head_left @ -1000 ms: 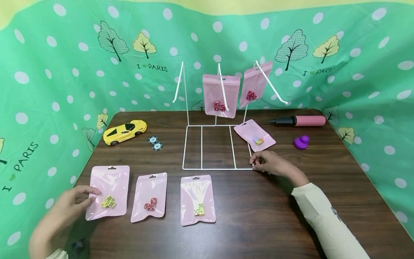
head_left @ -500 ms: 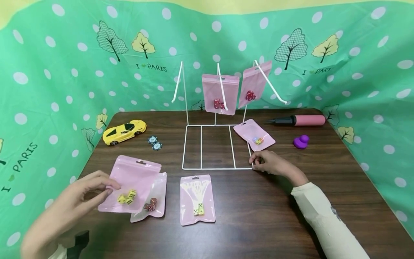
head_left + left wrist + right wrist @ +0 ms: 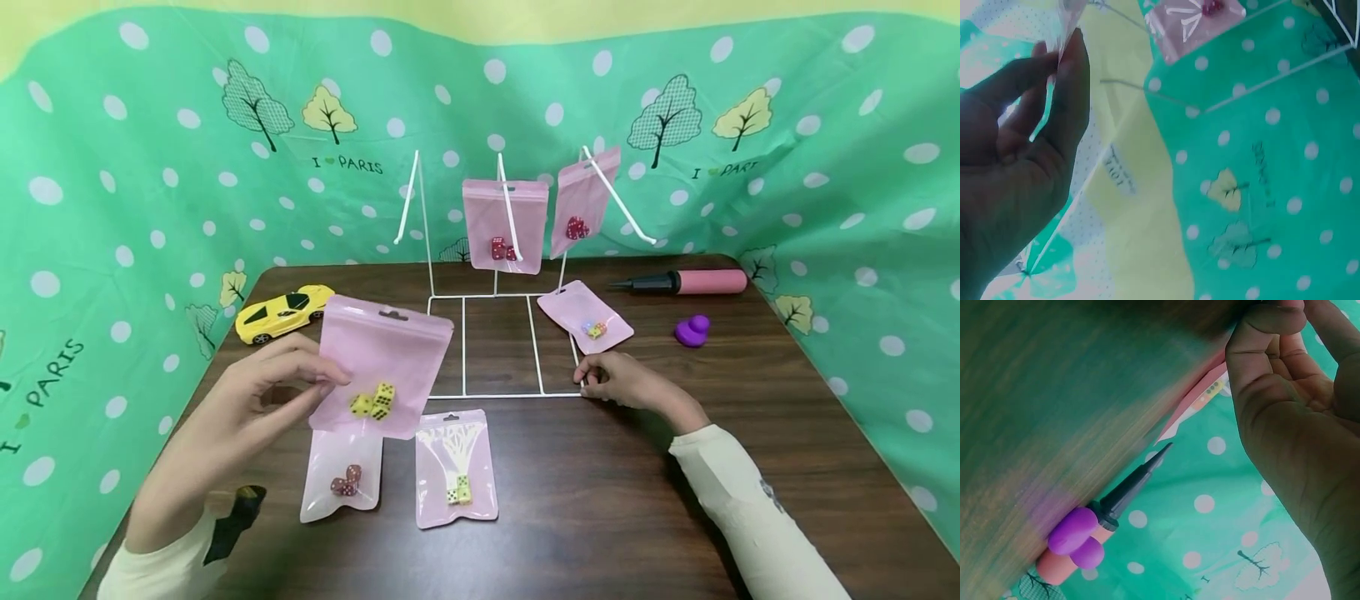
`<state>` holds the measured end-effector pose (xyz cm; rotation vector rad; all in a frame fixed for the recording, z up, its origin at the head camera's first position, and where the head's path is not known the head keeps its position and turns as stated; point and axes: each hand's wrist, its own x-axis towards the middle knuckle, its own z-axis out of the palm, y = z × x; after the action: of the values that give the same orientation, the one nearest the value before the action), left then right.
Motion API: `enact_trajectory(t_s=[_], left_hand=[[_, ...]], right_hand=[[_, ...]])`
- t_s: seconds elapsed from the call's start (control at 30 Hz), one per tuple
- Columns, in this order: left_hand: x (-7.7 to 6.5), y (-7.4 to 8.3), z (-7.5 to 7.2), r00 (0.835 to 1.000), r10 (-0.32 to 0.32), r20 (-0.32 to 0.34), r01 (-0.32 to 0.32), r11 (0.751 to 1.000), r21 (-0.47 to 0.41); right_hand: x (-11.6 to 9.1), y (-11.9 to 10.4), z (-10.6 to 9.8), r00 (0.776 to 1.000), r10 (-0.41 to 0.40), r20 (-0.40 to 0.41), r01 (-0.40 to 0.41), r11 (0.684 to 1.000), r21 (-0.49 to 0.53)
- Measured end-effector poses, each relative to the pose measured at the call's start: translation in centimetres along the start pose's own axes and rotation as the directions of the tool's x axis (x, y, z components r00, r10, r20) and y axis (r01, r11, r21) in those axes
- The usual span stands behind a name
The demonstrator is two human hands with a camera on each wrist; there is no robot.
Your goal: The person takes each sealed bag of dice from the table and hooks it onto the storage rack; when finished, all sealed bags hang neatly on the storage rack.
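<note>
Above the desk (image 3: 585,517), left of its middle, the left hand (image 3: 232,421) pinches a pink pouch (image 3: 405,354) of yellow dice (image 3: 377,402) by its left edge, thumb and fingertips together, the pouch slightly tilted. Below it, toward the desk's front edge, lies a pouch of red dice (image 3: 363,454), its top hidden. The right hand (image 3: 633,383), fingers curled, pinches the front right corner of the wire rack (image 3: 463,346). The held pouch looks light and limp, its glossy film probably slick; the dice likely draw the weight low, so a side hold may let it twist. Gripping the flat strip beside the hang slot (image 3: 393,313) should steady it better; little about it seems fragile.
</note>
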<state>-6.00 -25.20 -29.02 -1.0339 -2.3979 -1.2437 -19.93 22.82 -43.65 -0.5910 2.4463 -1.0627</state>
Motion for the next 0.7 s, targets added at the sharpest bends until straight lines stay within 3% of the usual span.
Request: enact_trajectory(t_s=[0.37, 0.7], left_hand=[[3.5, -0.9, 0.2, 0.987, -0.146, -0.075, 0.138, 0.986, -0.094], [4.5, -2.2, 0.5, 0.975, -0.219, -0.031, 0.205, 0.949, -0.239]], right_hand=[[-0.1, 0.2, 0.1, 1.0, -0.005, -0.001, 0.005, 1.0, 0.006], [0.0, 0.1, 0.0, 1.0, -0.013, -0.01, 0.013, 1.0, -0.014]])
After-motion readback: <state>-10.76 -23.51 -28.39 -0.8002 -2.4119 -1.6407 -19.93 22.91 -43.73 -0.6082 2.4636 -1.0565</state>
